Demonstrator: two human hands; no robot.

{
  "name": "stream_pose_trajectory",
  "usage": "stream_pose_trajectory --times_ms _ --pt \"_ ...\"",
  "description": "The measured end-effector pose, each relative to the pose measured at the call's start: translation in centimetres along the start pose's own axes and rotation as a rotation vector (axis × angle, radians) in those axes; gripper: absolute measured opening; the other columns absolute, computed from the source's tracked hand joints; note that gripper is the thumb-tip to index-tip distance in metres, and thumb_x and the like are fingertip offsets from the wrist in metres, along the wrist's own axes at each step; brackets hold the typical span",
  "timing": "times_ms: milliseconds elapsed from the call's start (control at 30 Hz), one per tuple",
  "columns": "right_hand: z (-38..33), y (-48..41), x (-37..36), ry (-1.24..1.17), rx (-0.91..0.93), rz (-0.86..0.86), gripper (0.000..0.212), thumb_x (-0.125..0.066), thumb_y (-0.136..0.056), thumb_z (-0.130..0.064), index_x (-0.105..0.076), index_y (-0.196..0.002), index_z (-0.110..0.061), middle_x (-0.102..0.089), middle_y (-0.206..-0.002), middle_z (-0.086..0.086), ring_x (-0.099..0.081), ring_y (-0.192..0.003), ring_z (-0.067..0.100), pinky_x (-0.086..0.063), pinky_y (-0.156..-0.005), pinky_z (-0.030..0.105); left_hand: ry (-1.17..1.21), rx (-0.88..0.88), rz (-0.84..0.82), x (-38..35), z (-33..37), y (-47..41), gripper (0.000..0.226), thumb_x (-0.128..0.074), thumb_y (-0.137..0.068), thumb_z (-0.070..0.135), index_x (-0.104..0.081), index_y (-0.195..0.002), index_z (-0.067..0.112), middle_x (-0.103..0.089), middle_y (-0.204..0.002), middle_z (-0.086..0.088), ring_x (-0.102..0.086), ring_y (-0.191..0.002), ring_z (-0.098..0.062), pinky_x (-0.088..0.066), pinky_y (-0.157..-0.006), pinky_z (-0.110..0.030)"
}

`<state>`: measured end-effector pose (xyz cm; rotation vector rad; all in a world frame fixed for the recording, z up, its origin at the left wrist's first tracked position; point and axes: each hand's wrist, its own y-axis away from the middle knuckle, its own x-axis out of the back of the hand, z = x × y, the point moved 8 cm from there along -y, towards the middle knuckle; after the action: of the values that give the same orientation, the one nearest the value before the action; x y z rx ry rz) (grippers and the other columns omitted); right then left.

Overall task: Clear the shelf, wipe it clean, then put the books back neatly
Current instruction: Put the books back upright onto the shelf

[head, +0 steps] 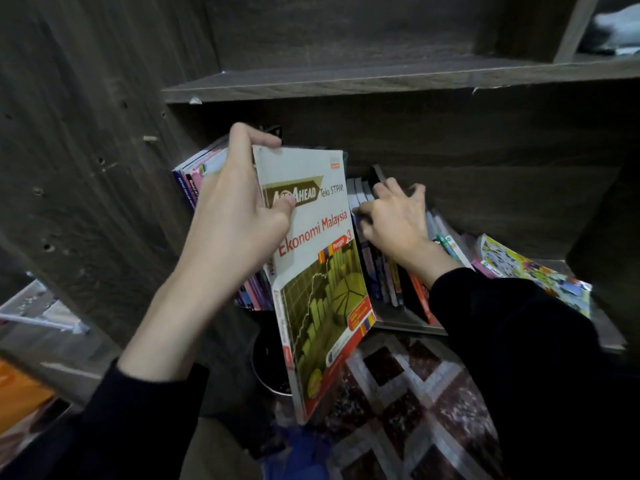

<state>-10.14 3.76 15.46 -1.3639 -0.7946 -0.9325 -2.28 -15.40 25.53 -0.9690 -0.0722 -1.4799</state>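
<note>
The left hand (239, 216) grips one textbook (318, 278) by its top edge, between left row (197, 171) and right row (384, 275), bottom overhanging the shelf (408, 325) lip, while the right hand (394, 216) at 2 o'clock curls its fingers over the right row.

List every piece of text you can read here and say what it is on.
"AHEAD": logo on the cover of the book in the left hand.
"Teks STPM": same cover, beside the logo.
"Ekonomi Malaysia": same cover, red title.
"3": same cover, red tag; the word before it is blurred.
Spines of the shelved books: too blurred to read.
</note>
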Motion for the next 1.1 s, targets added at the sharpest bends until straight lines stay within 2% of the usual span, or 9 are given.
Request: stream_pose_trajectory --times_ms 167,300,467,567,767,867,967,1033,1100 --pt "1.3 0.4 0.7 -0.045 -0.03 0.001 0.031 -0.049 -0.091 -0.028 -0.068 -0.115 -0.032 -0.053 -0.124 0.002 -0.034 -0.125 0.019 -0.025 -0.097 0.046 -0.118 0.03 -0.034 -2.5 -1.7 -3.6 0.041 -0.059 -0.085 0.002 -0.036 -0.109 0.026 -0.054 -0.096 0.002 -0.05 -0.072 0.002 -0.037 -0.044 -0.002" --pt "1.7 0.5 0.8 -0.062 -0.038 -0.001 0.029 -0.051 -0.091 -0.028 -0.069 -0.113 -0.033 -0.054 -0.122 0.001 -0.035 -0.124 0.019 -0.026 -0.095 0.045 -0.09 0.018 -0.018 -5.4 -2.2 -5.3 0.043 -0.052 -0.085 -0.004 -0.036 -0.116 0.02 -0.047 -0.093 -0.003 -0.037 -0.072 0.001 -0.04 -0.048 -0.006" --pt "1.6 0.4 0.7 -0.049 -0.044 0.018 0.029 -0.051 -0.091 -0.029 -0.069 -0.113 -0.032 -0.055 -0.118 0.001 -0.037 -0.12 0.019 -0.027 -0.092 0.044 -0.005 -0.141 0.147 -8.8 -2.8 -5.1 0.039 -0.049 -0.09 -0.002 -0.035 -0.124 0.012 -0.058 -0.074 -0.008 -0.056 -0.057 -0.018 -0.05 -0.05 -0.042" --pt "1.4 0.4 0.7 -0.043 -0.033 0.025 0.03 -0.05 -0.091 -0.029 -0.068 -0.115 -0.032 -0.055 -0.118 0.001 -0.037 -0.121 0.019 -0.027 -0.091 0.043 -0.025 -0.137 0.129 -12.5 -4.9 -3.8 0.04 -0.048 -0.092 -0.002 -0.035 -0.13 0.007 -0.054 -0.067 0.001 -0.055 -0.052 -0.018 -0.043 -0.044 -0.031" --pt "1.1 0.5 0.6 -0.045 -0.023 0.015 0.031 -0.05 -0.092 -0.029 -0.067 -0.117 -0.03 -0.055 -0.12 0.004 -0.036 -0.123 0.021 -0.028 -0.093 0.045 -0.076 -0.033 0.094 -15.3 -7.2 -2.3 0.05 -0.048 -0.097 0.011 -0.026 -0.142 0.013 -0.047 -0.056 0.004 -0.046 -0.045 -0.016 -0.036 -0.04 -0.026" --pt "0.4 0.3 0.3 -0.044 -0.015 0.01 0.031 -0.049 -0.093 -0.029 -0.065 -0.119 -0.032 -0.054 -0.121 0.003 -0.035 -0.123 0.02 -0.028 -0.092 0.045 0.091 -0.018 0.149 -14.4 -7.6 -0.1 0.068 -0.054 -0.095 0.011 -0.015 -0.15 0.023 -0.062 -0.091 -0.01 -0.061 -0.07 -0.019 -0.054 -0.059 -0.034" --pt "-0.5 0.1 -0.3 -0.047 0.004 -0.008 0.032 -0.048 -0.093 -0.03 -0.064 -0.12 -0.033 -0.052 -0.122 0.003 -0.034 -0.123 0.02 -0.028 -0.093 0.045 0.282 0.099 0.272 -15.4 -9.3 6.7 0.073 -0.053 -0.093 0.003 -0.015 -0.149 0.03 -0.037 -0.14 -0.009 -0.054 -0.114 -0.02 -0.049 -0.096 -0.034" --pt "-1.1 0.0 -0.6 -0.041 0.009 -0.006 0.031 -0.048 -0.094 -0.03 -0.064 -0.12 -0.035 -0.052 -0.122 0.003 -0.035 -0.123 0.02 -0.029 -0.093 0.046 0.331 0.332 0.138 -18.7 -11.3 10.7 0.076 -0.052 -0.093 0.002 -0.01 -0.151 0.025 -0.034 -0.147 -0.008 -0.05 -0.124 -0.025 -0.043 -0.103 -0.036" --pt "-1.4 -0.1 -0.8 -0.041 0.006 -0.003 0.032 -0.048 -0.094 -0.03 -0.063 -0.121 -0.035 -0.051 -0.123 0.003 -0.035 -0.123 0.02 -0.029 -0.093 0.046 0.519 0.669 -0.093 -23.0 -13.1 13.2 0.075 -0.047 -0.094 0.0 -0.005 -0.152 0.02 -0.042 -0.143 -0.009 -0.053 -0.116 -0.02 -0.042 -0.097 -0.028"
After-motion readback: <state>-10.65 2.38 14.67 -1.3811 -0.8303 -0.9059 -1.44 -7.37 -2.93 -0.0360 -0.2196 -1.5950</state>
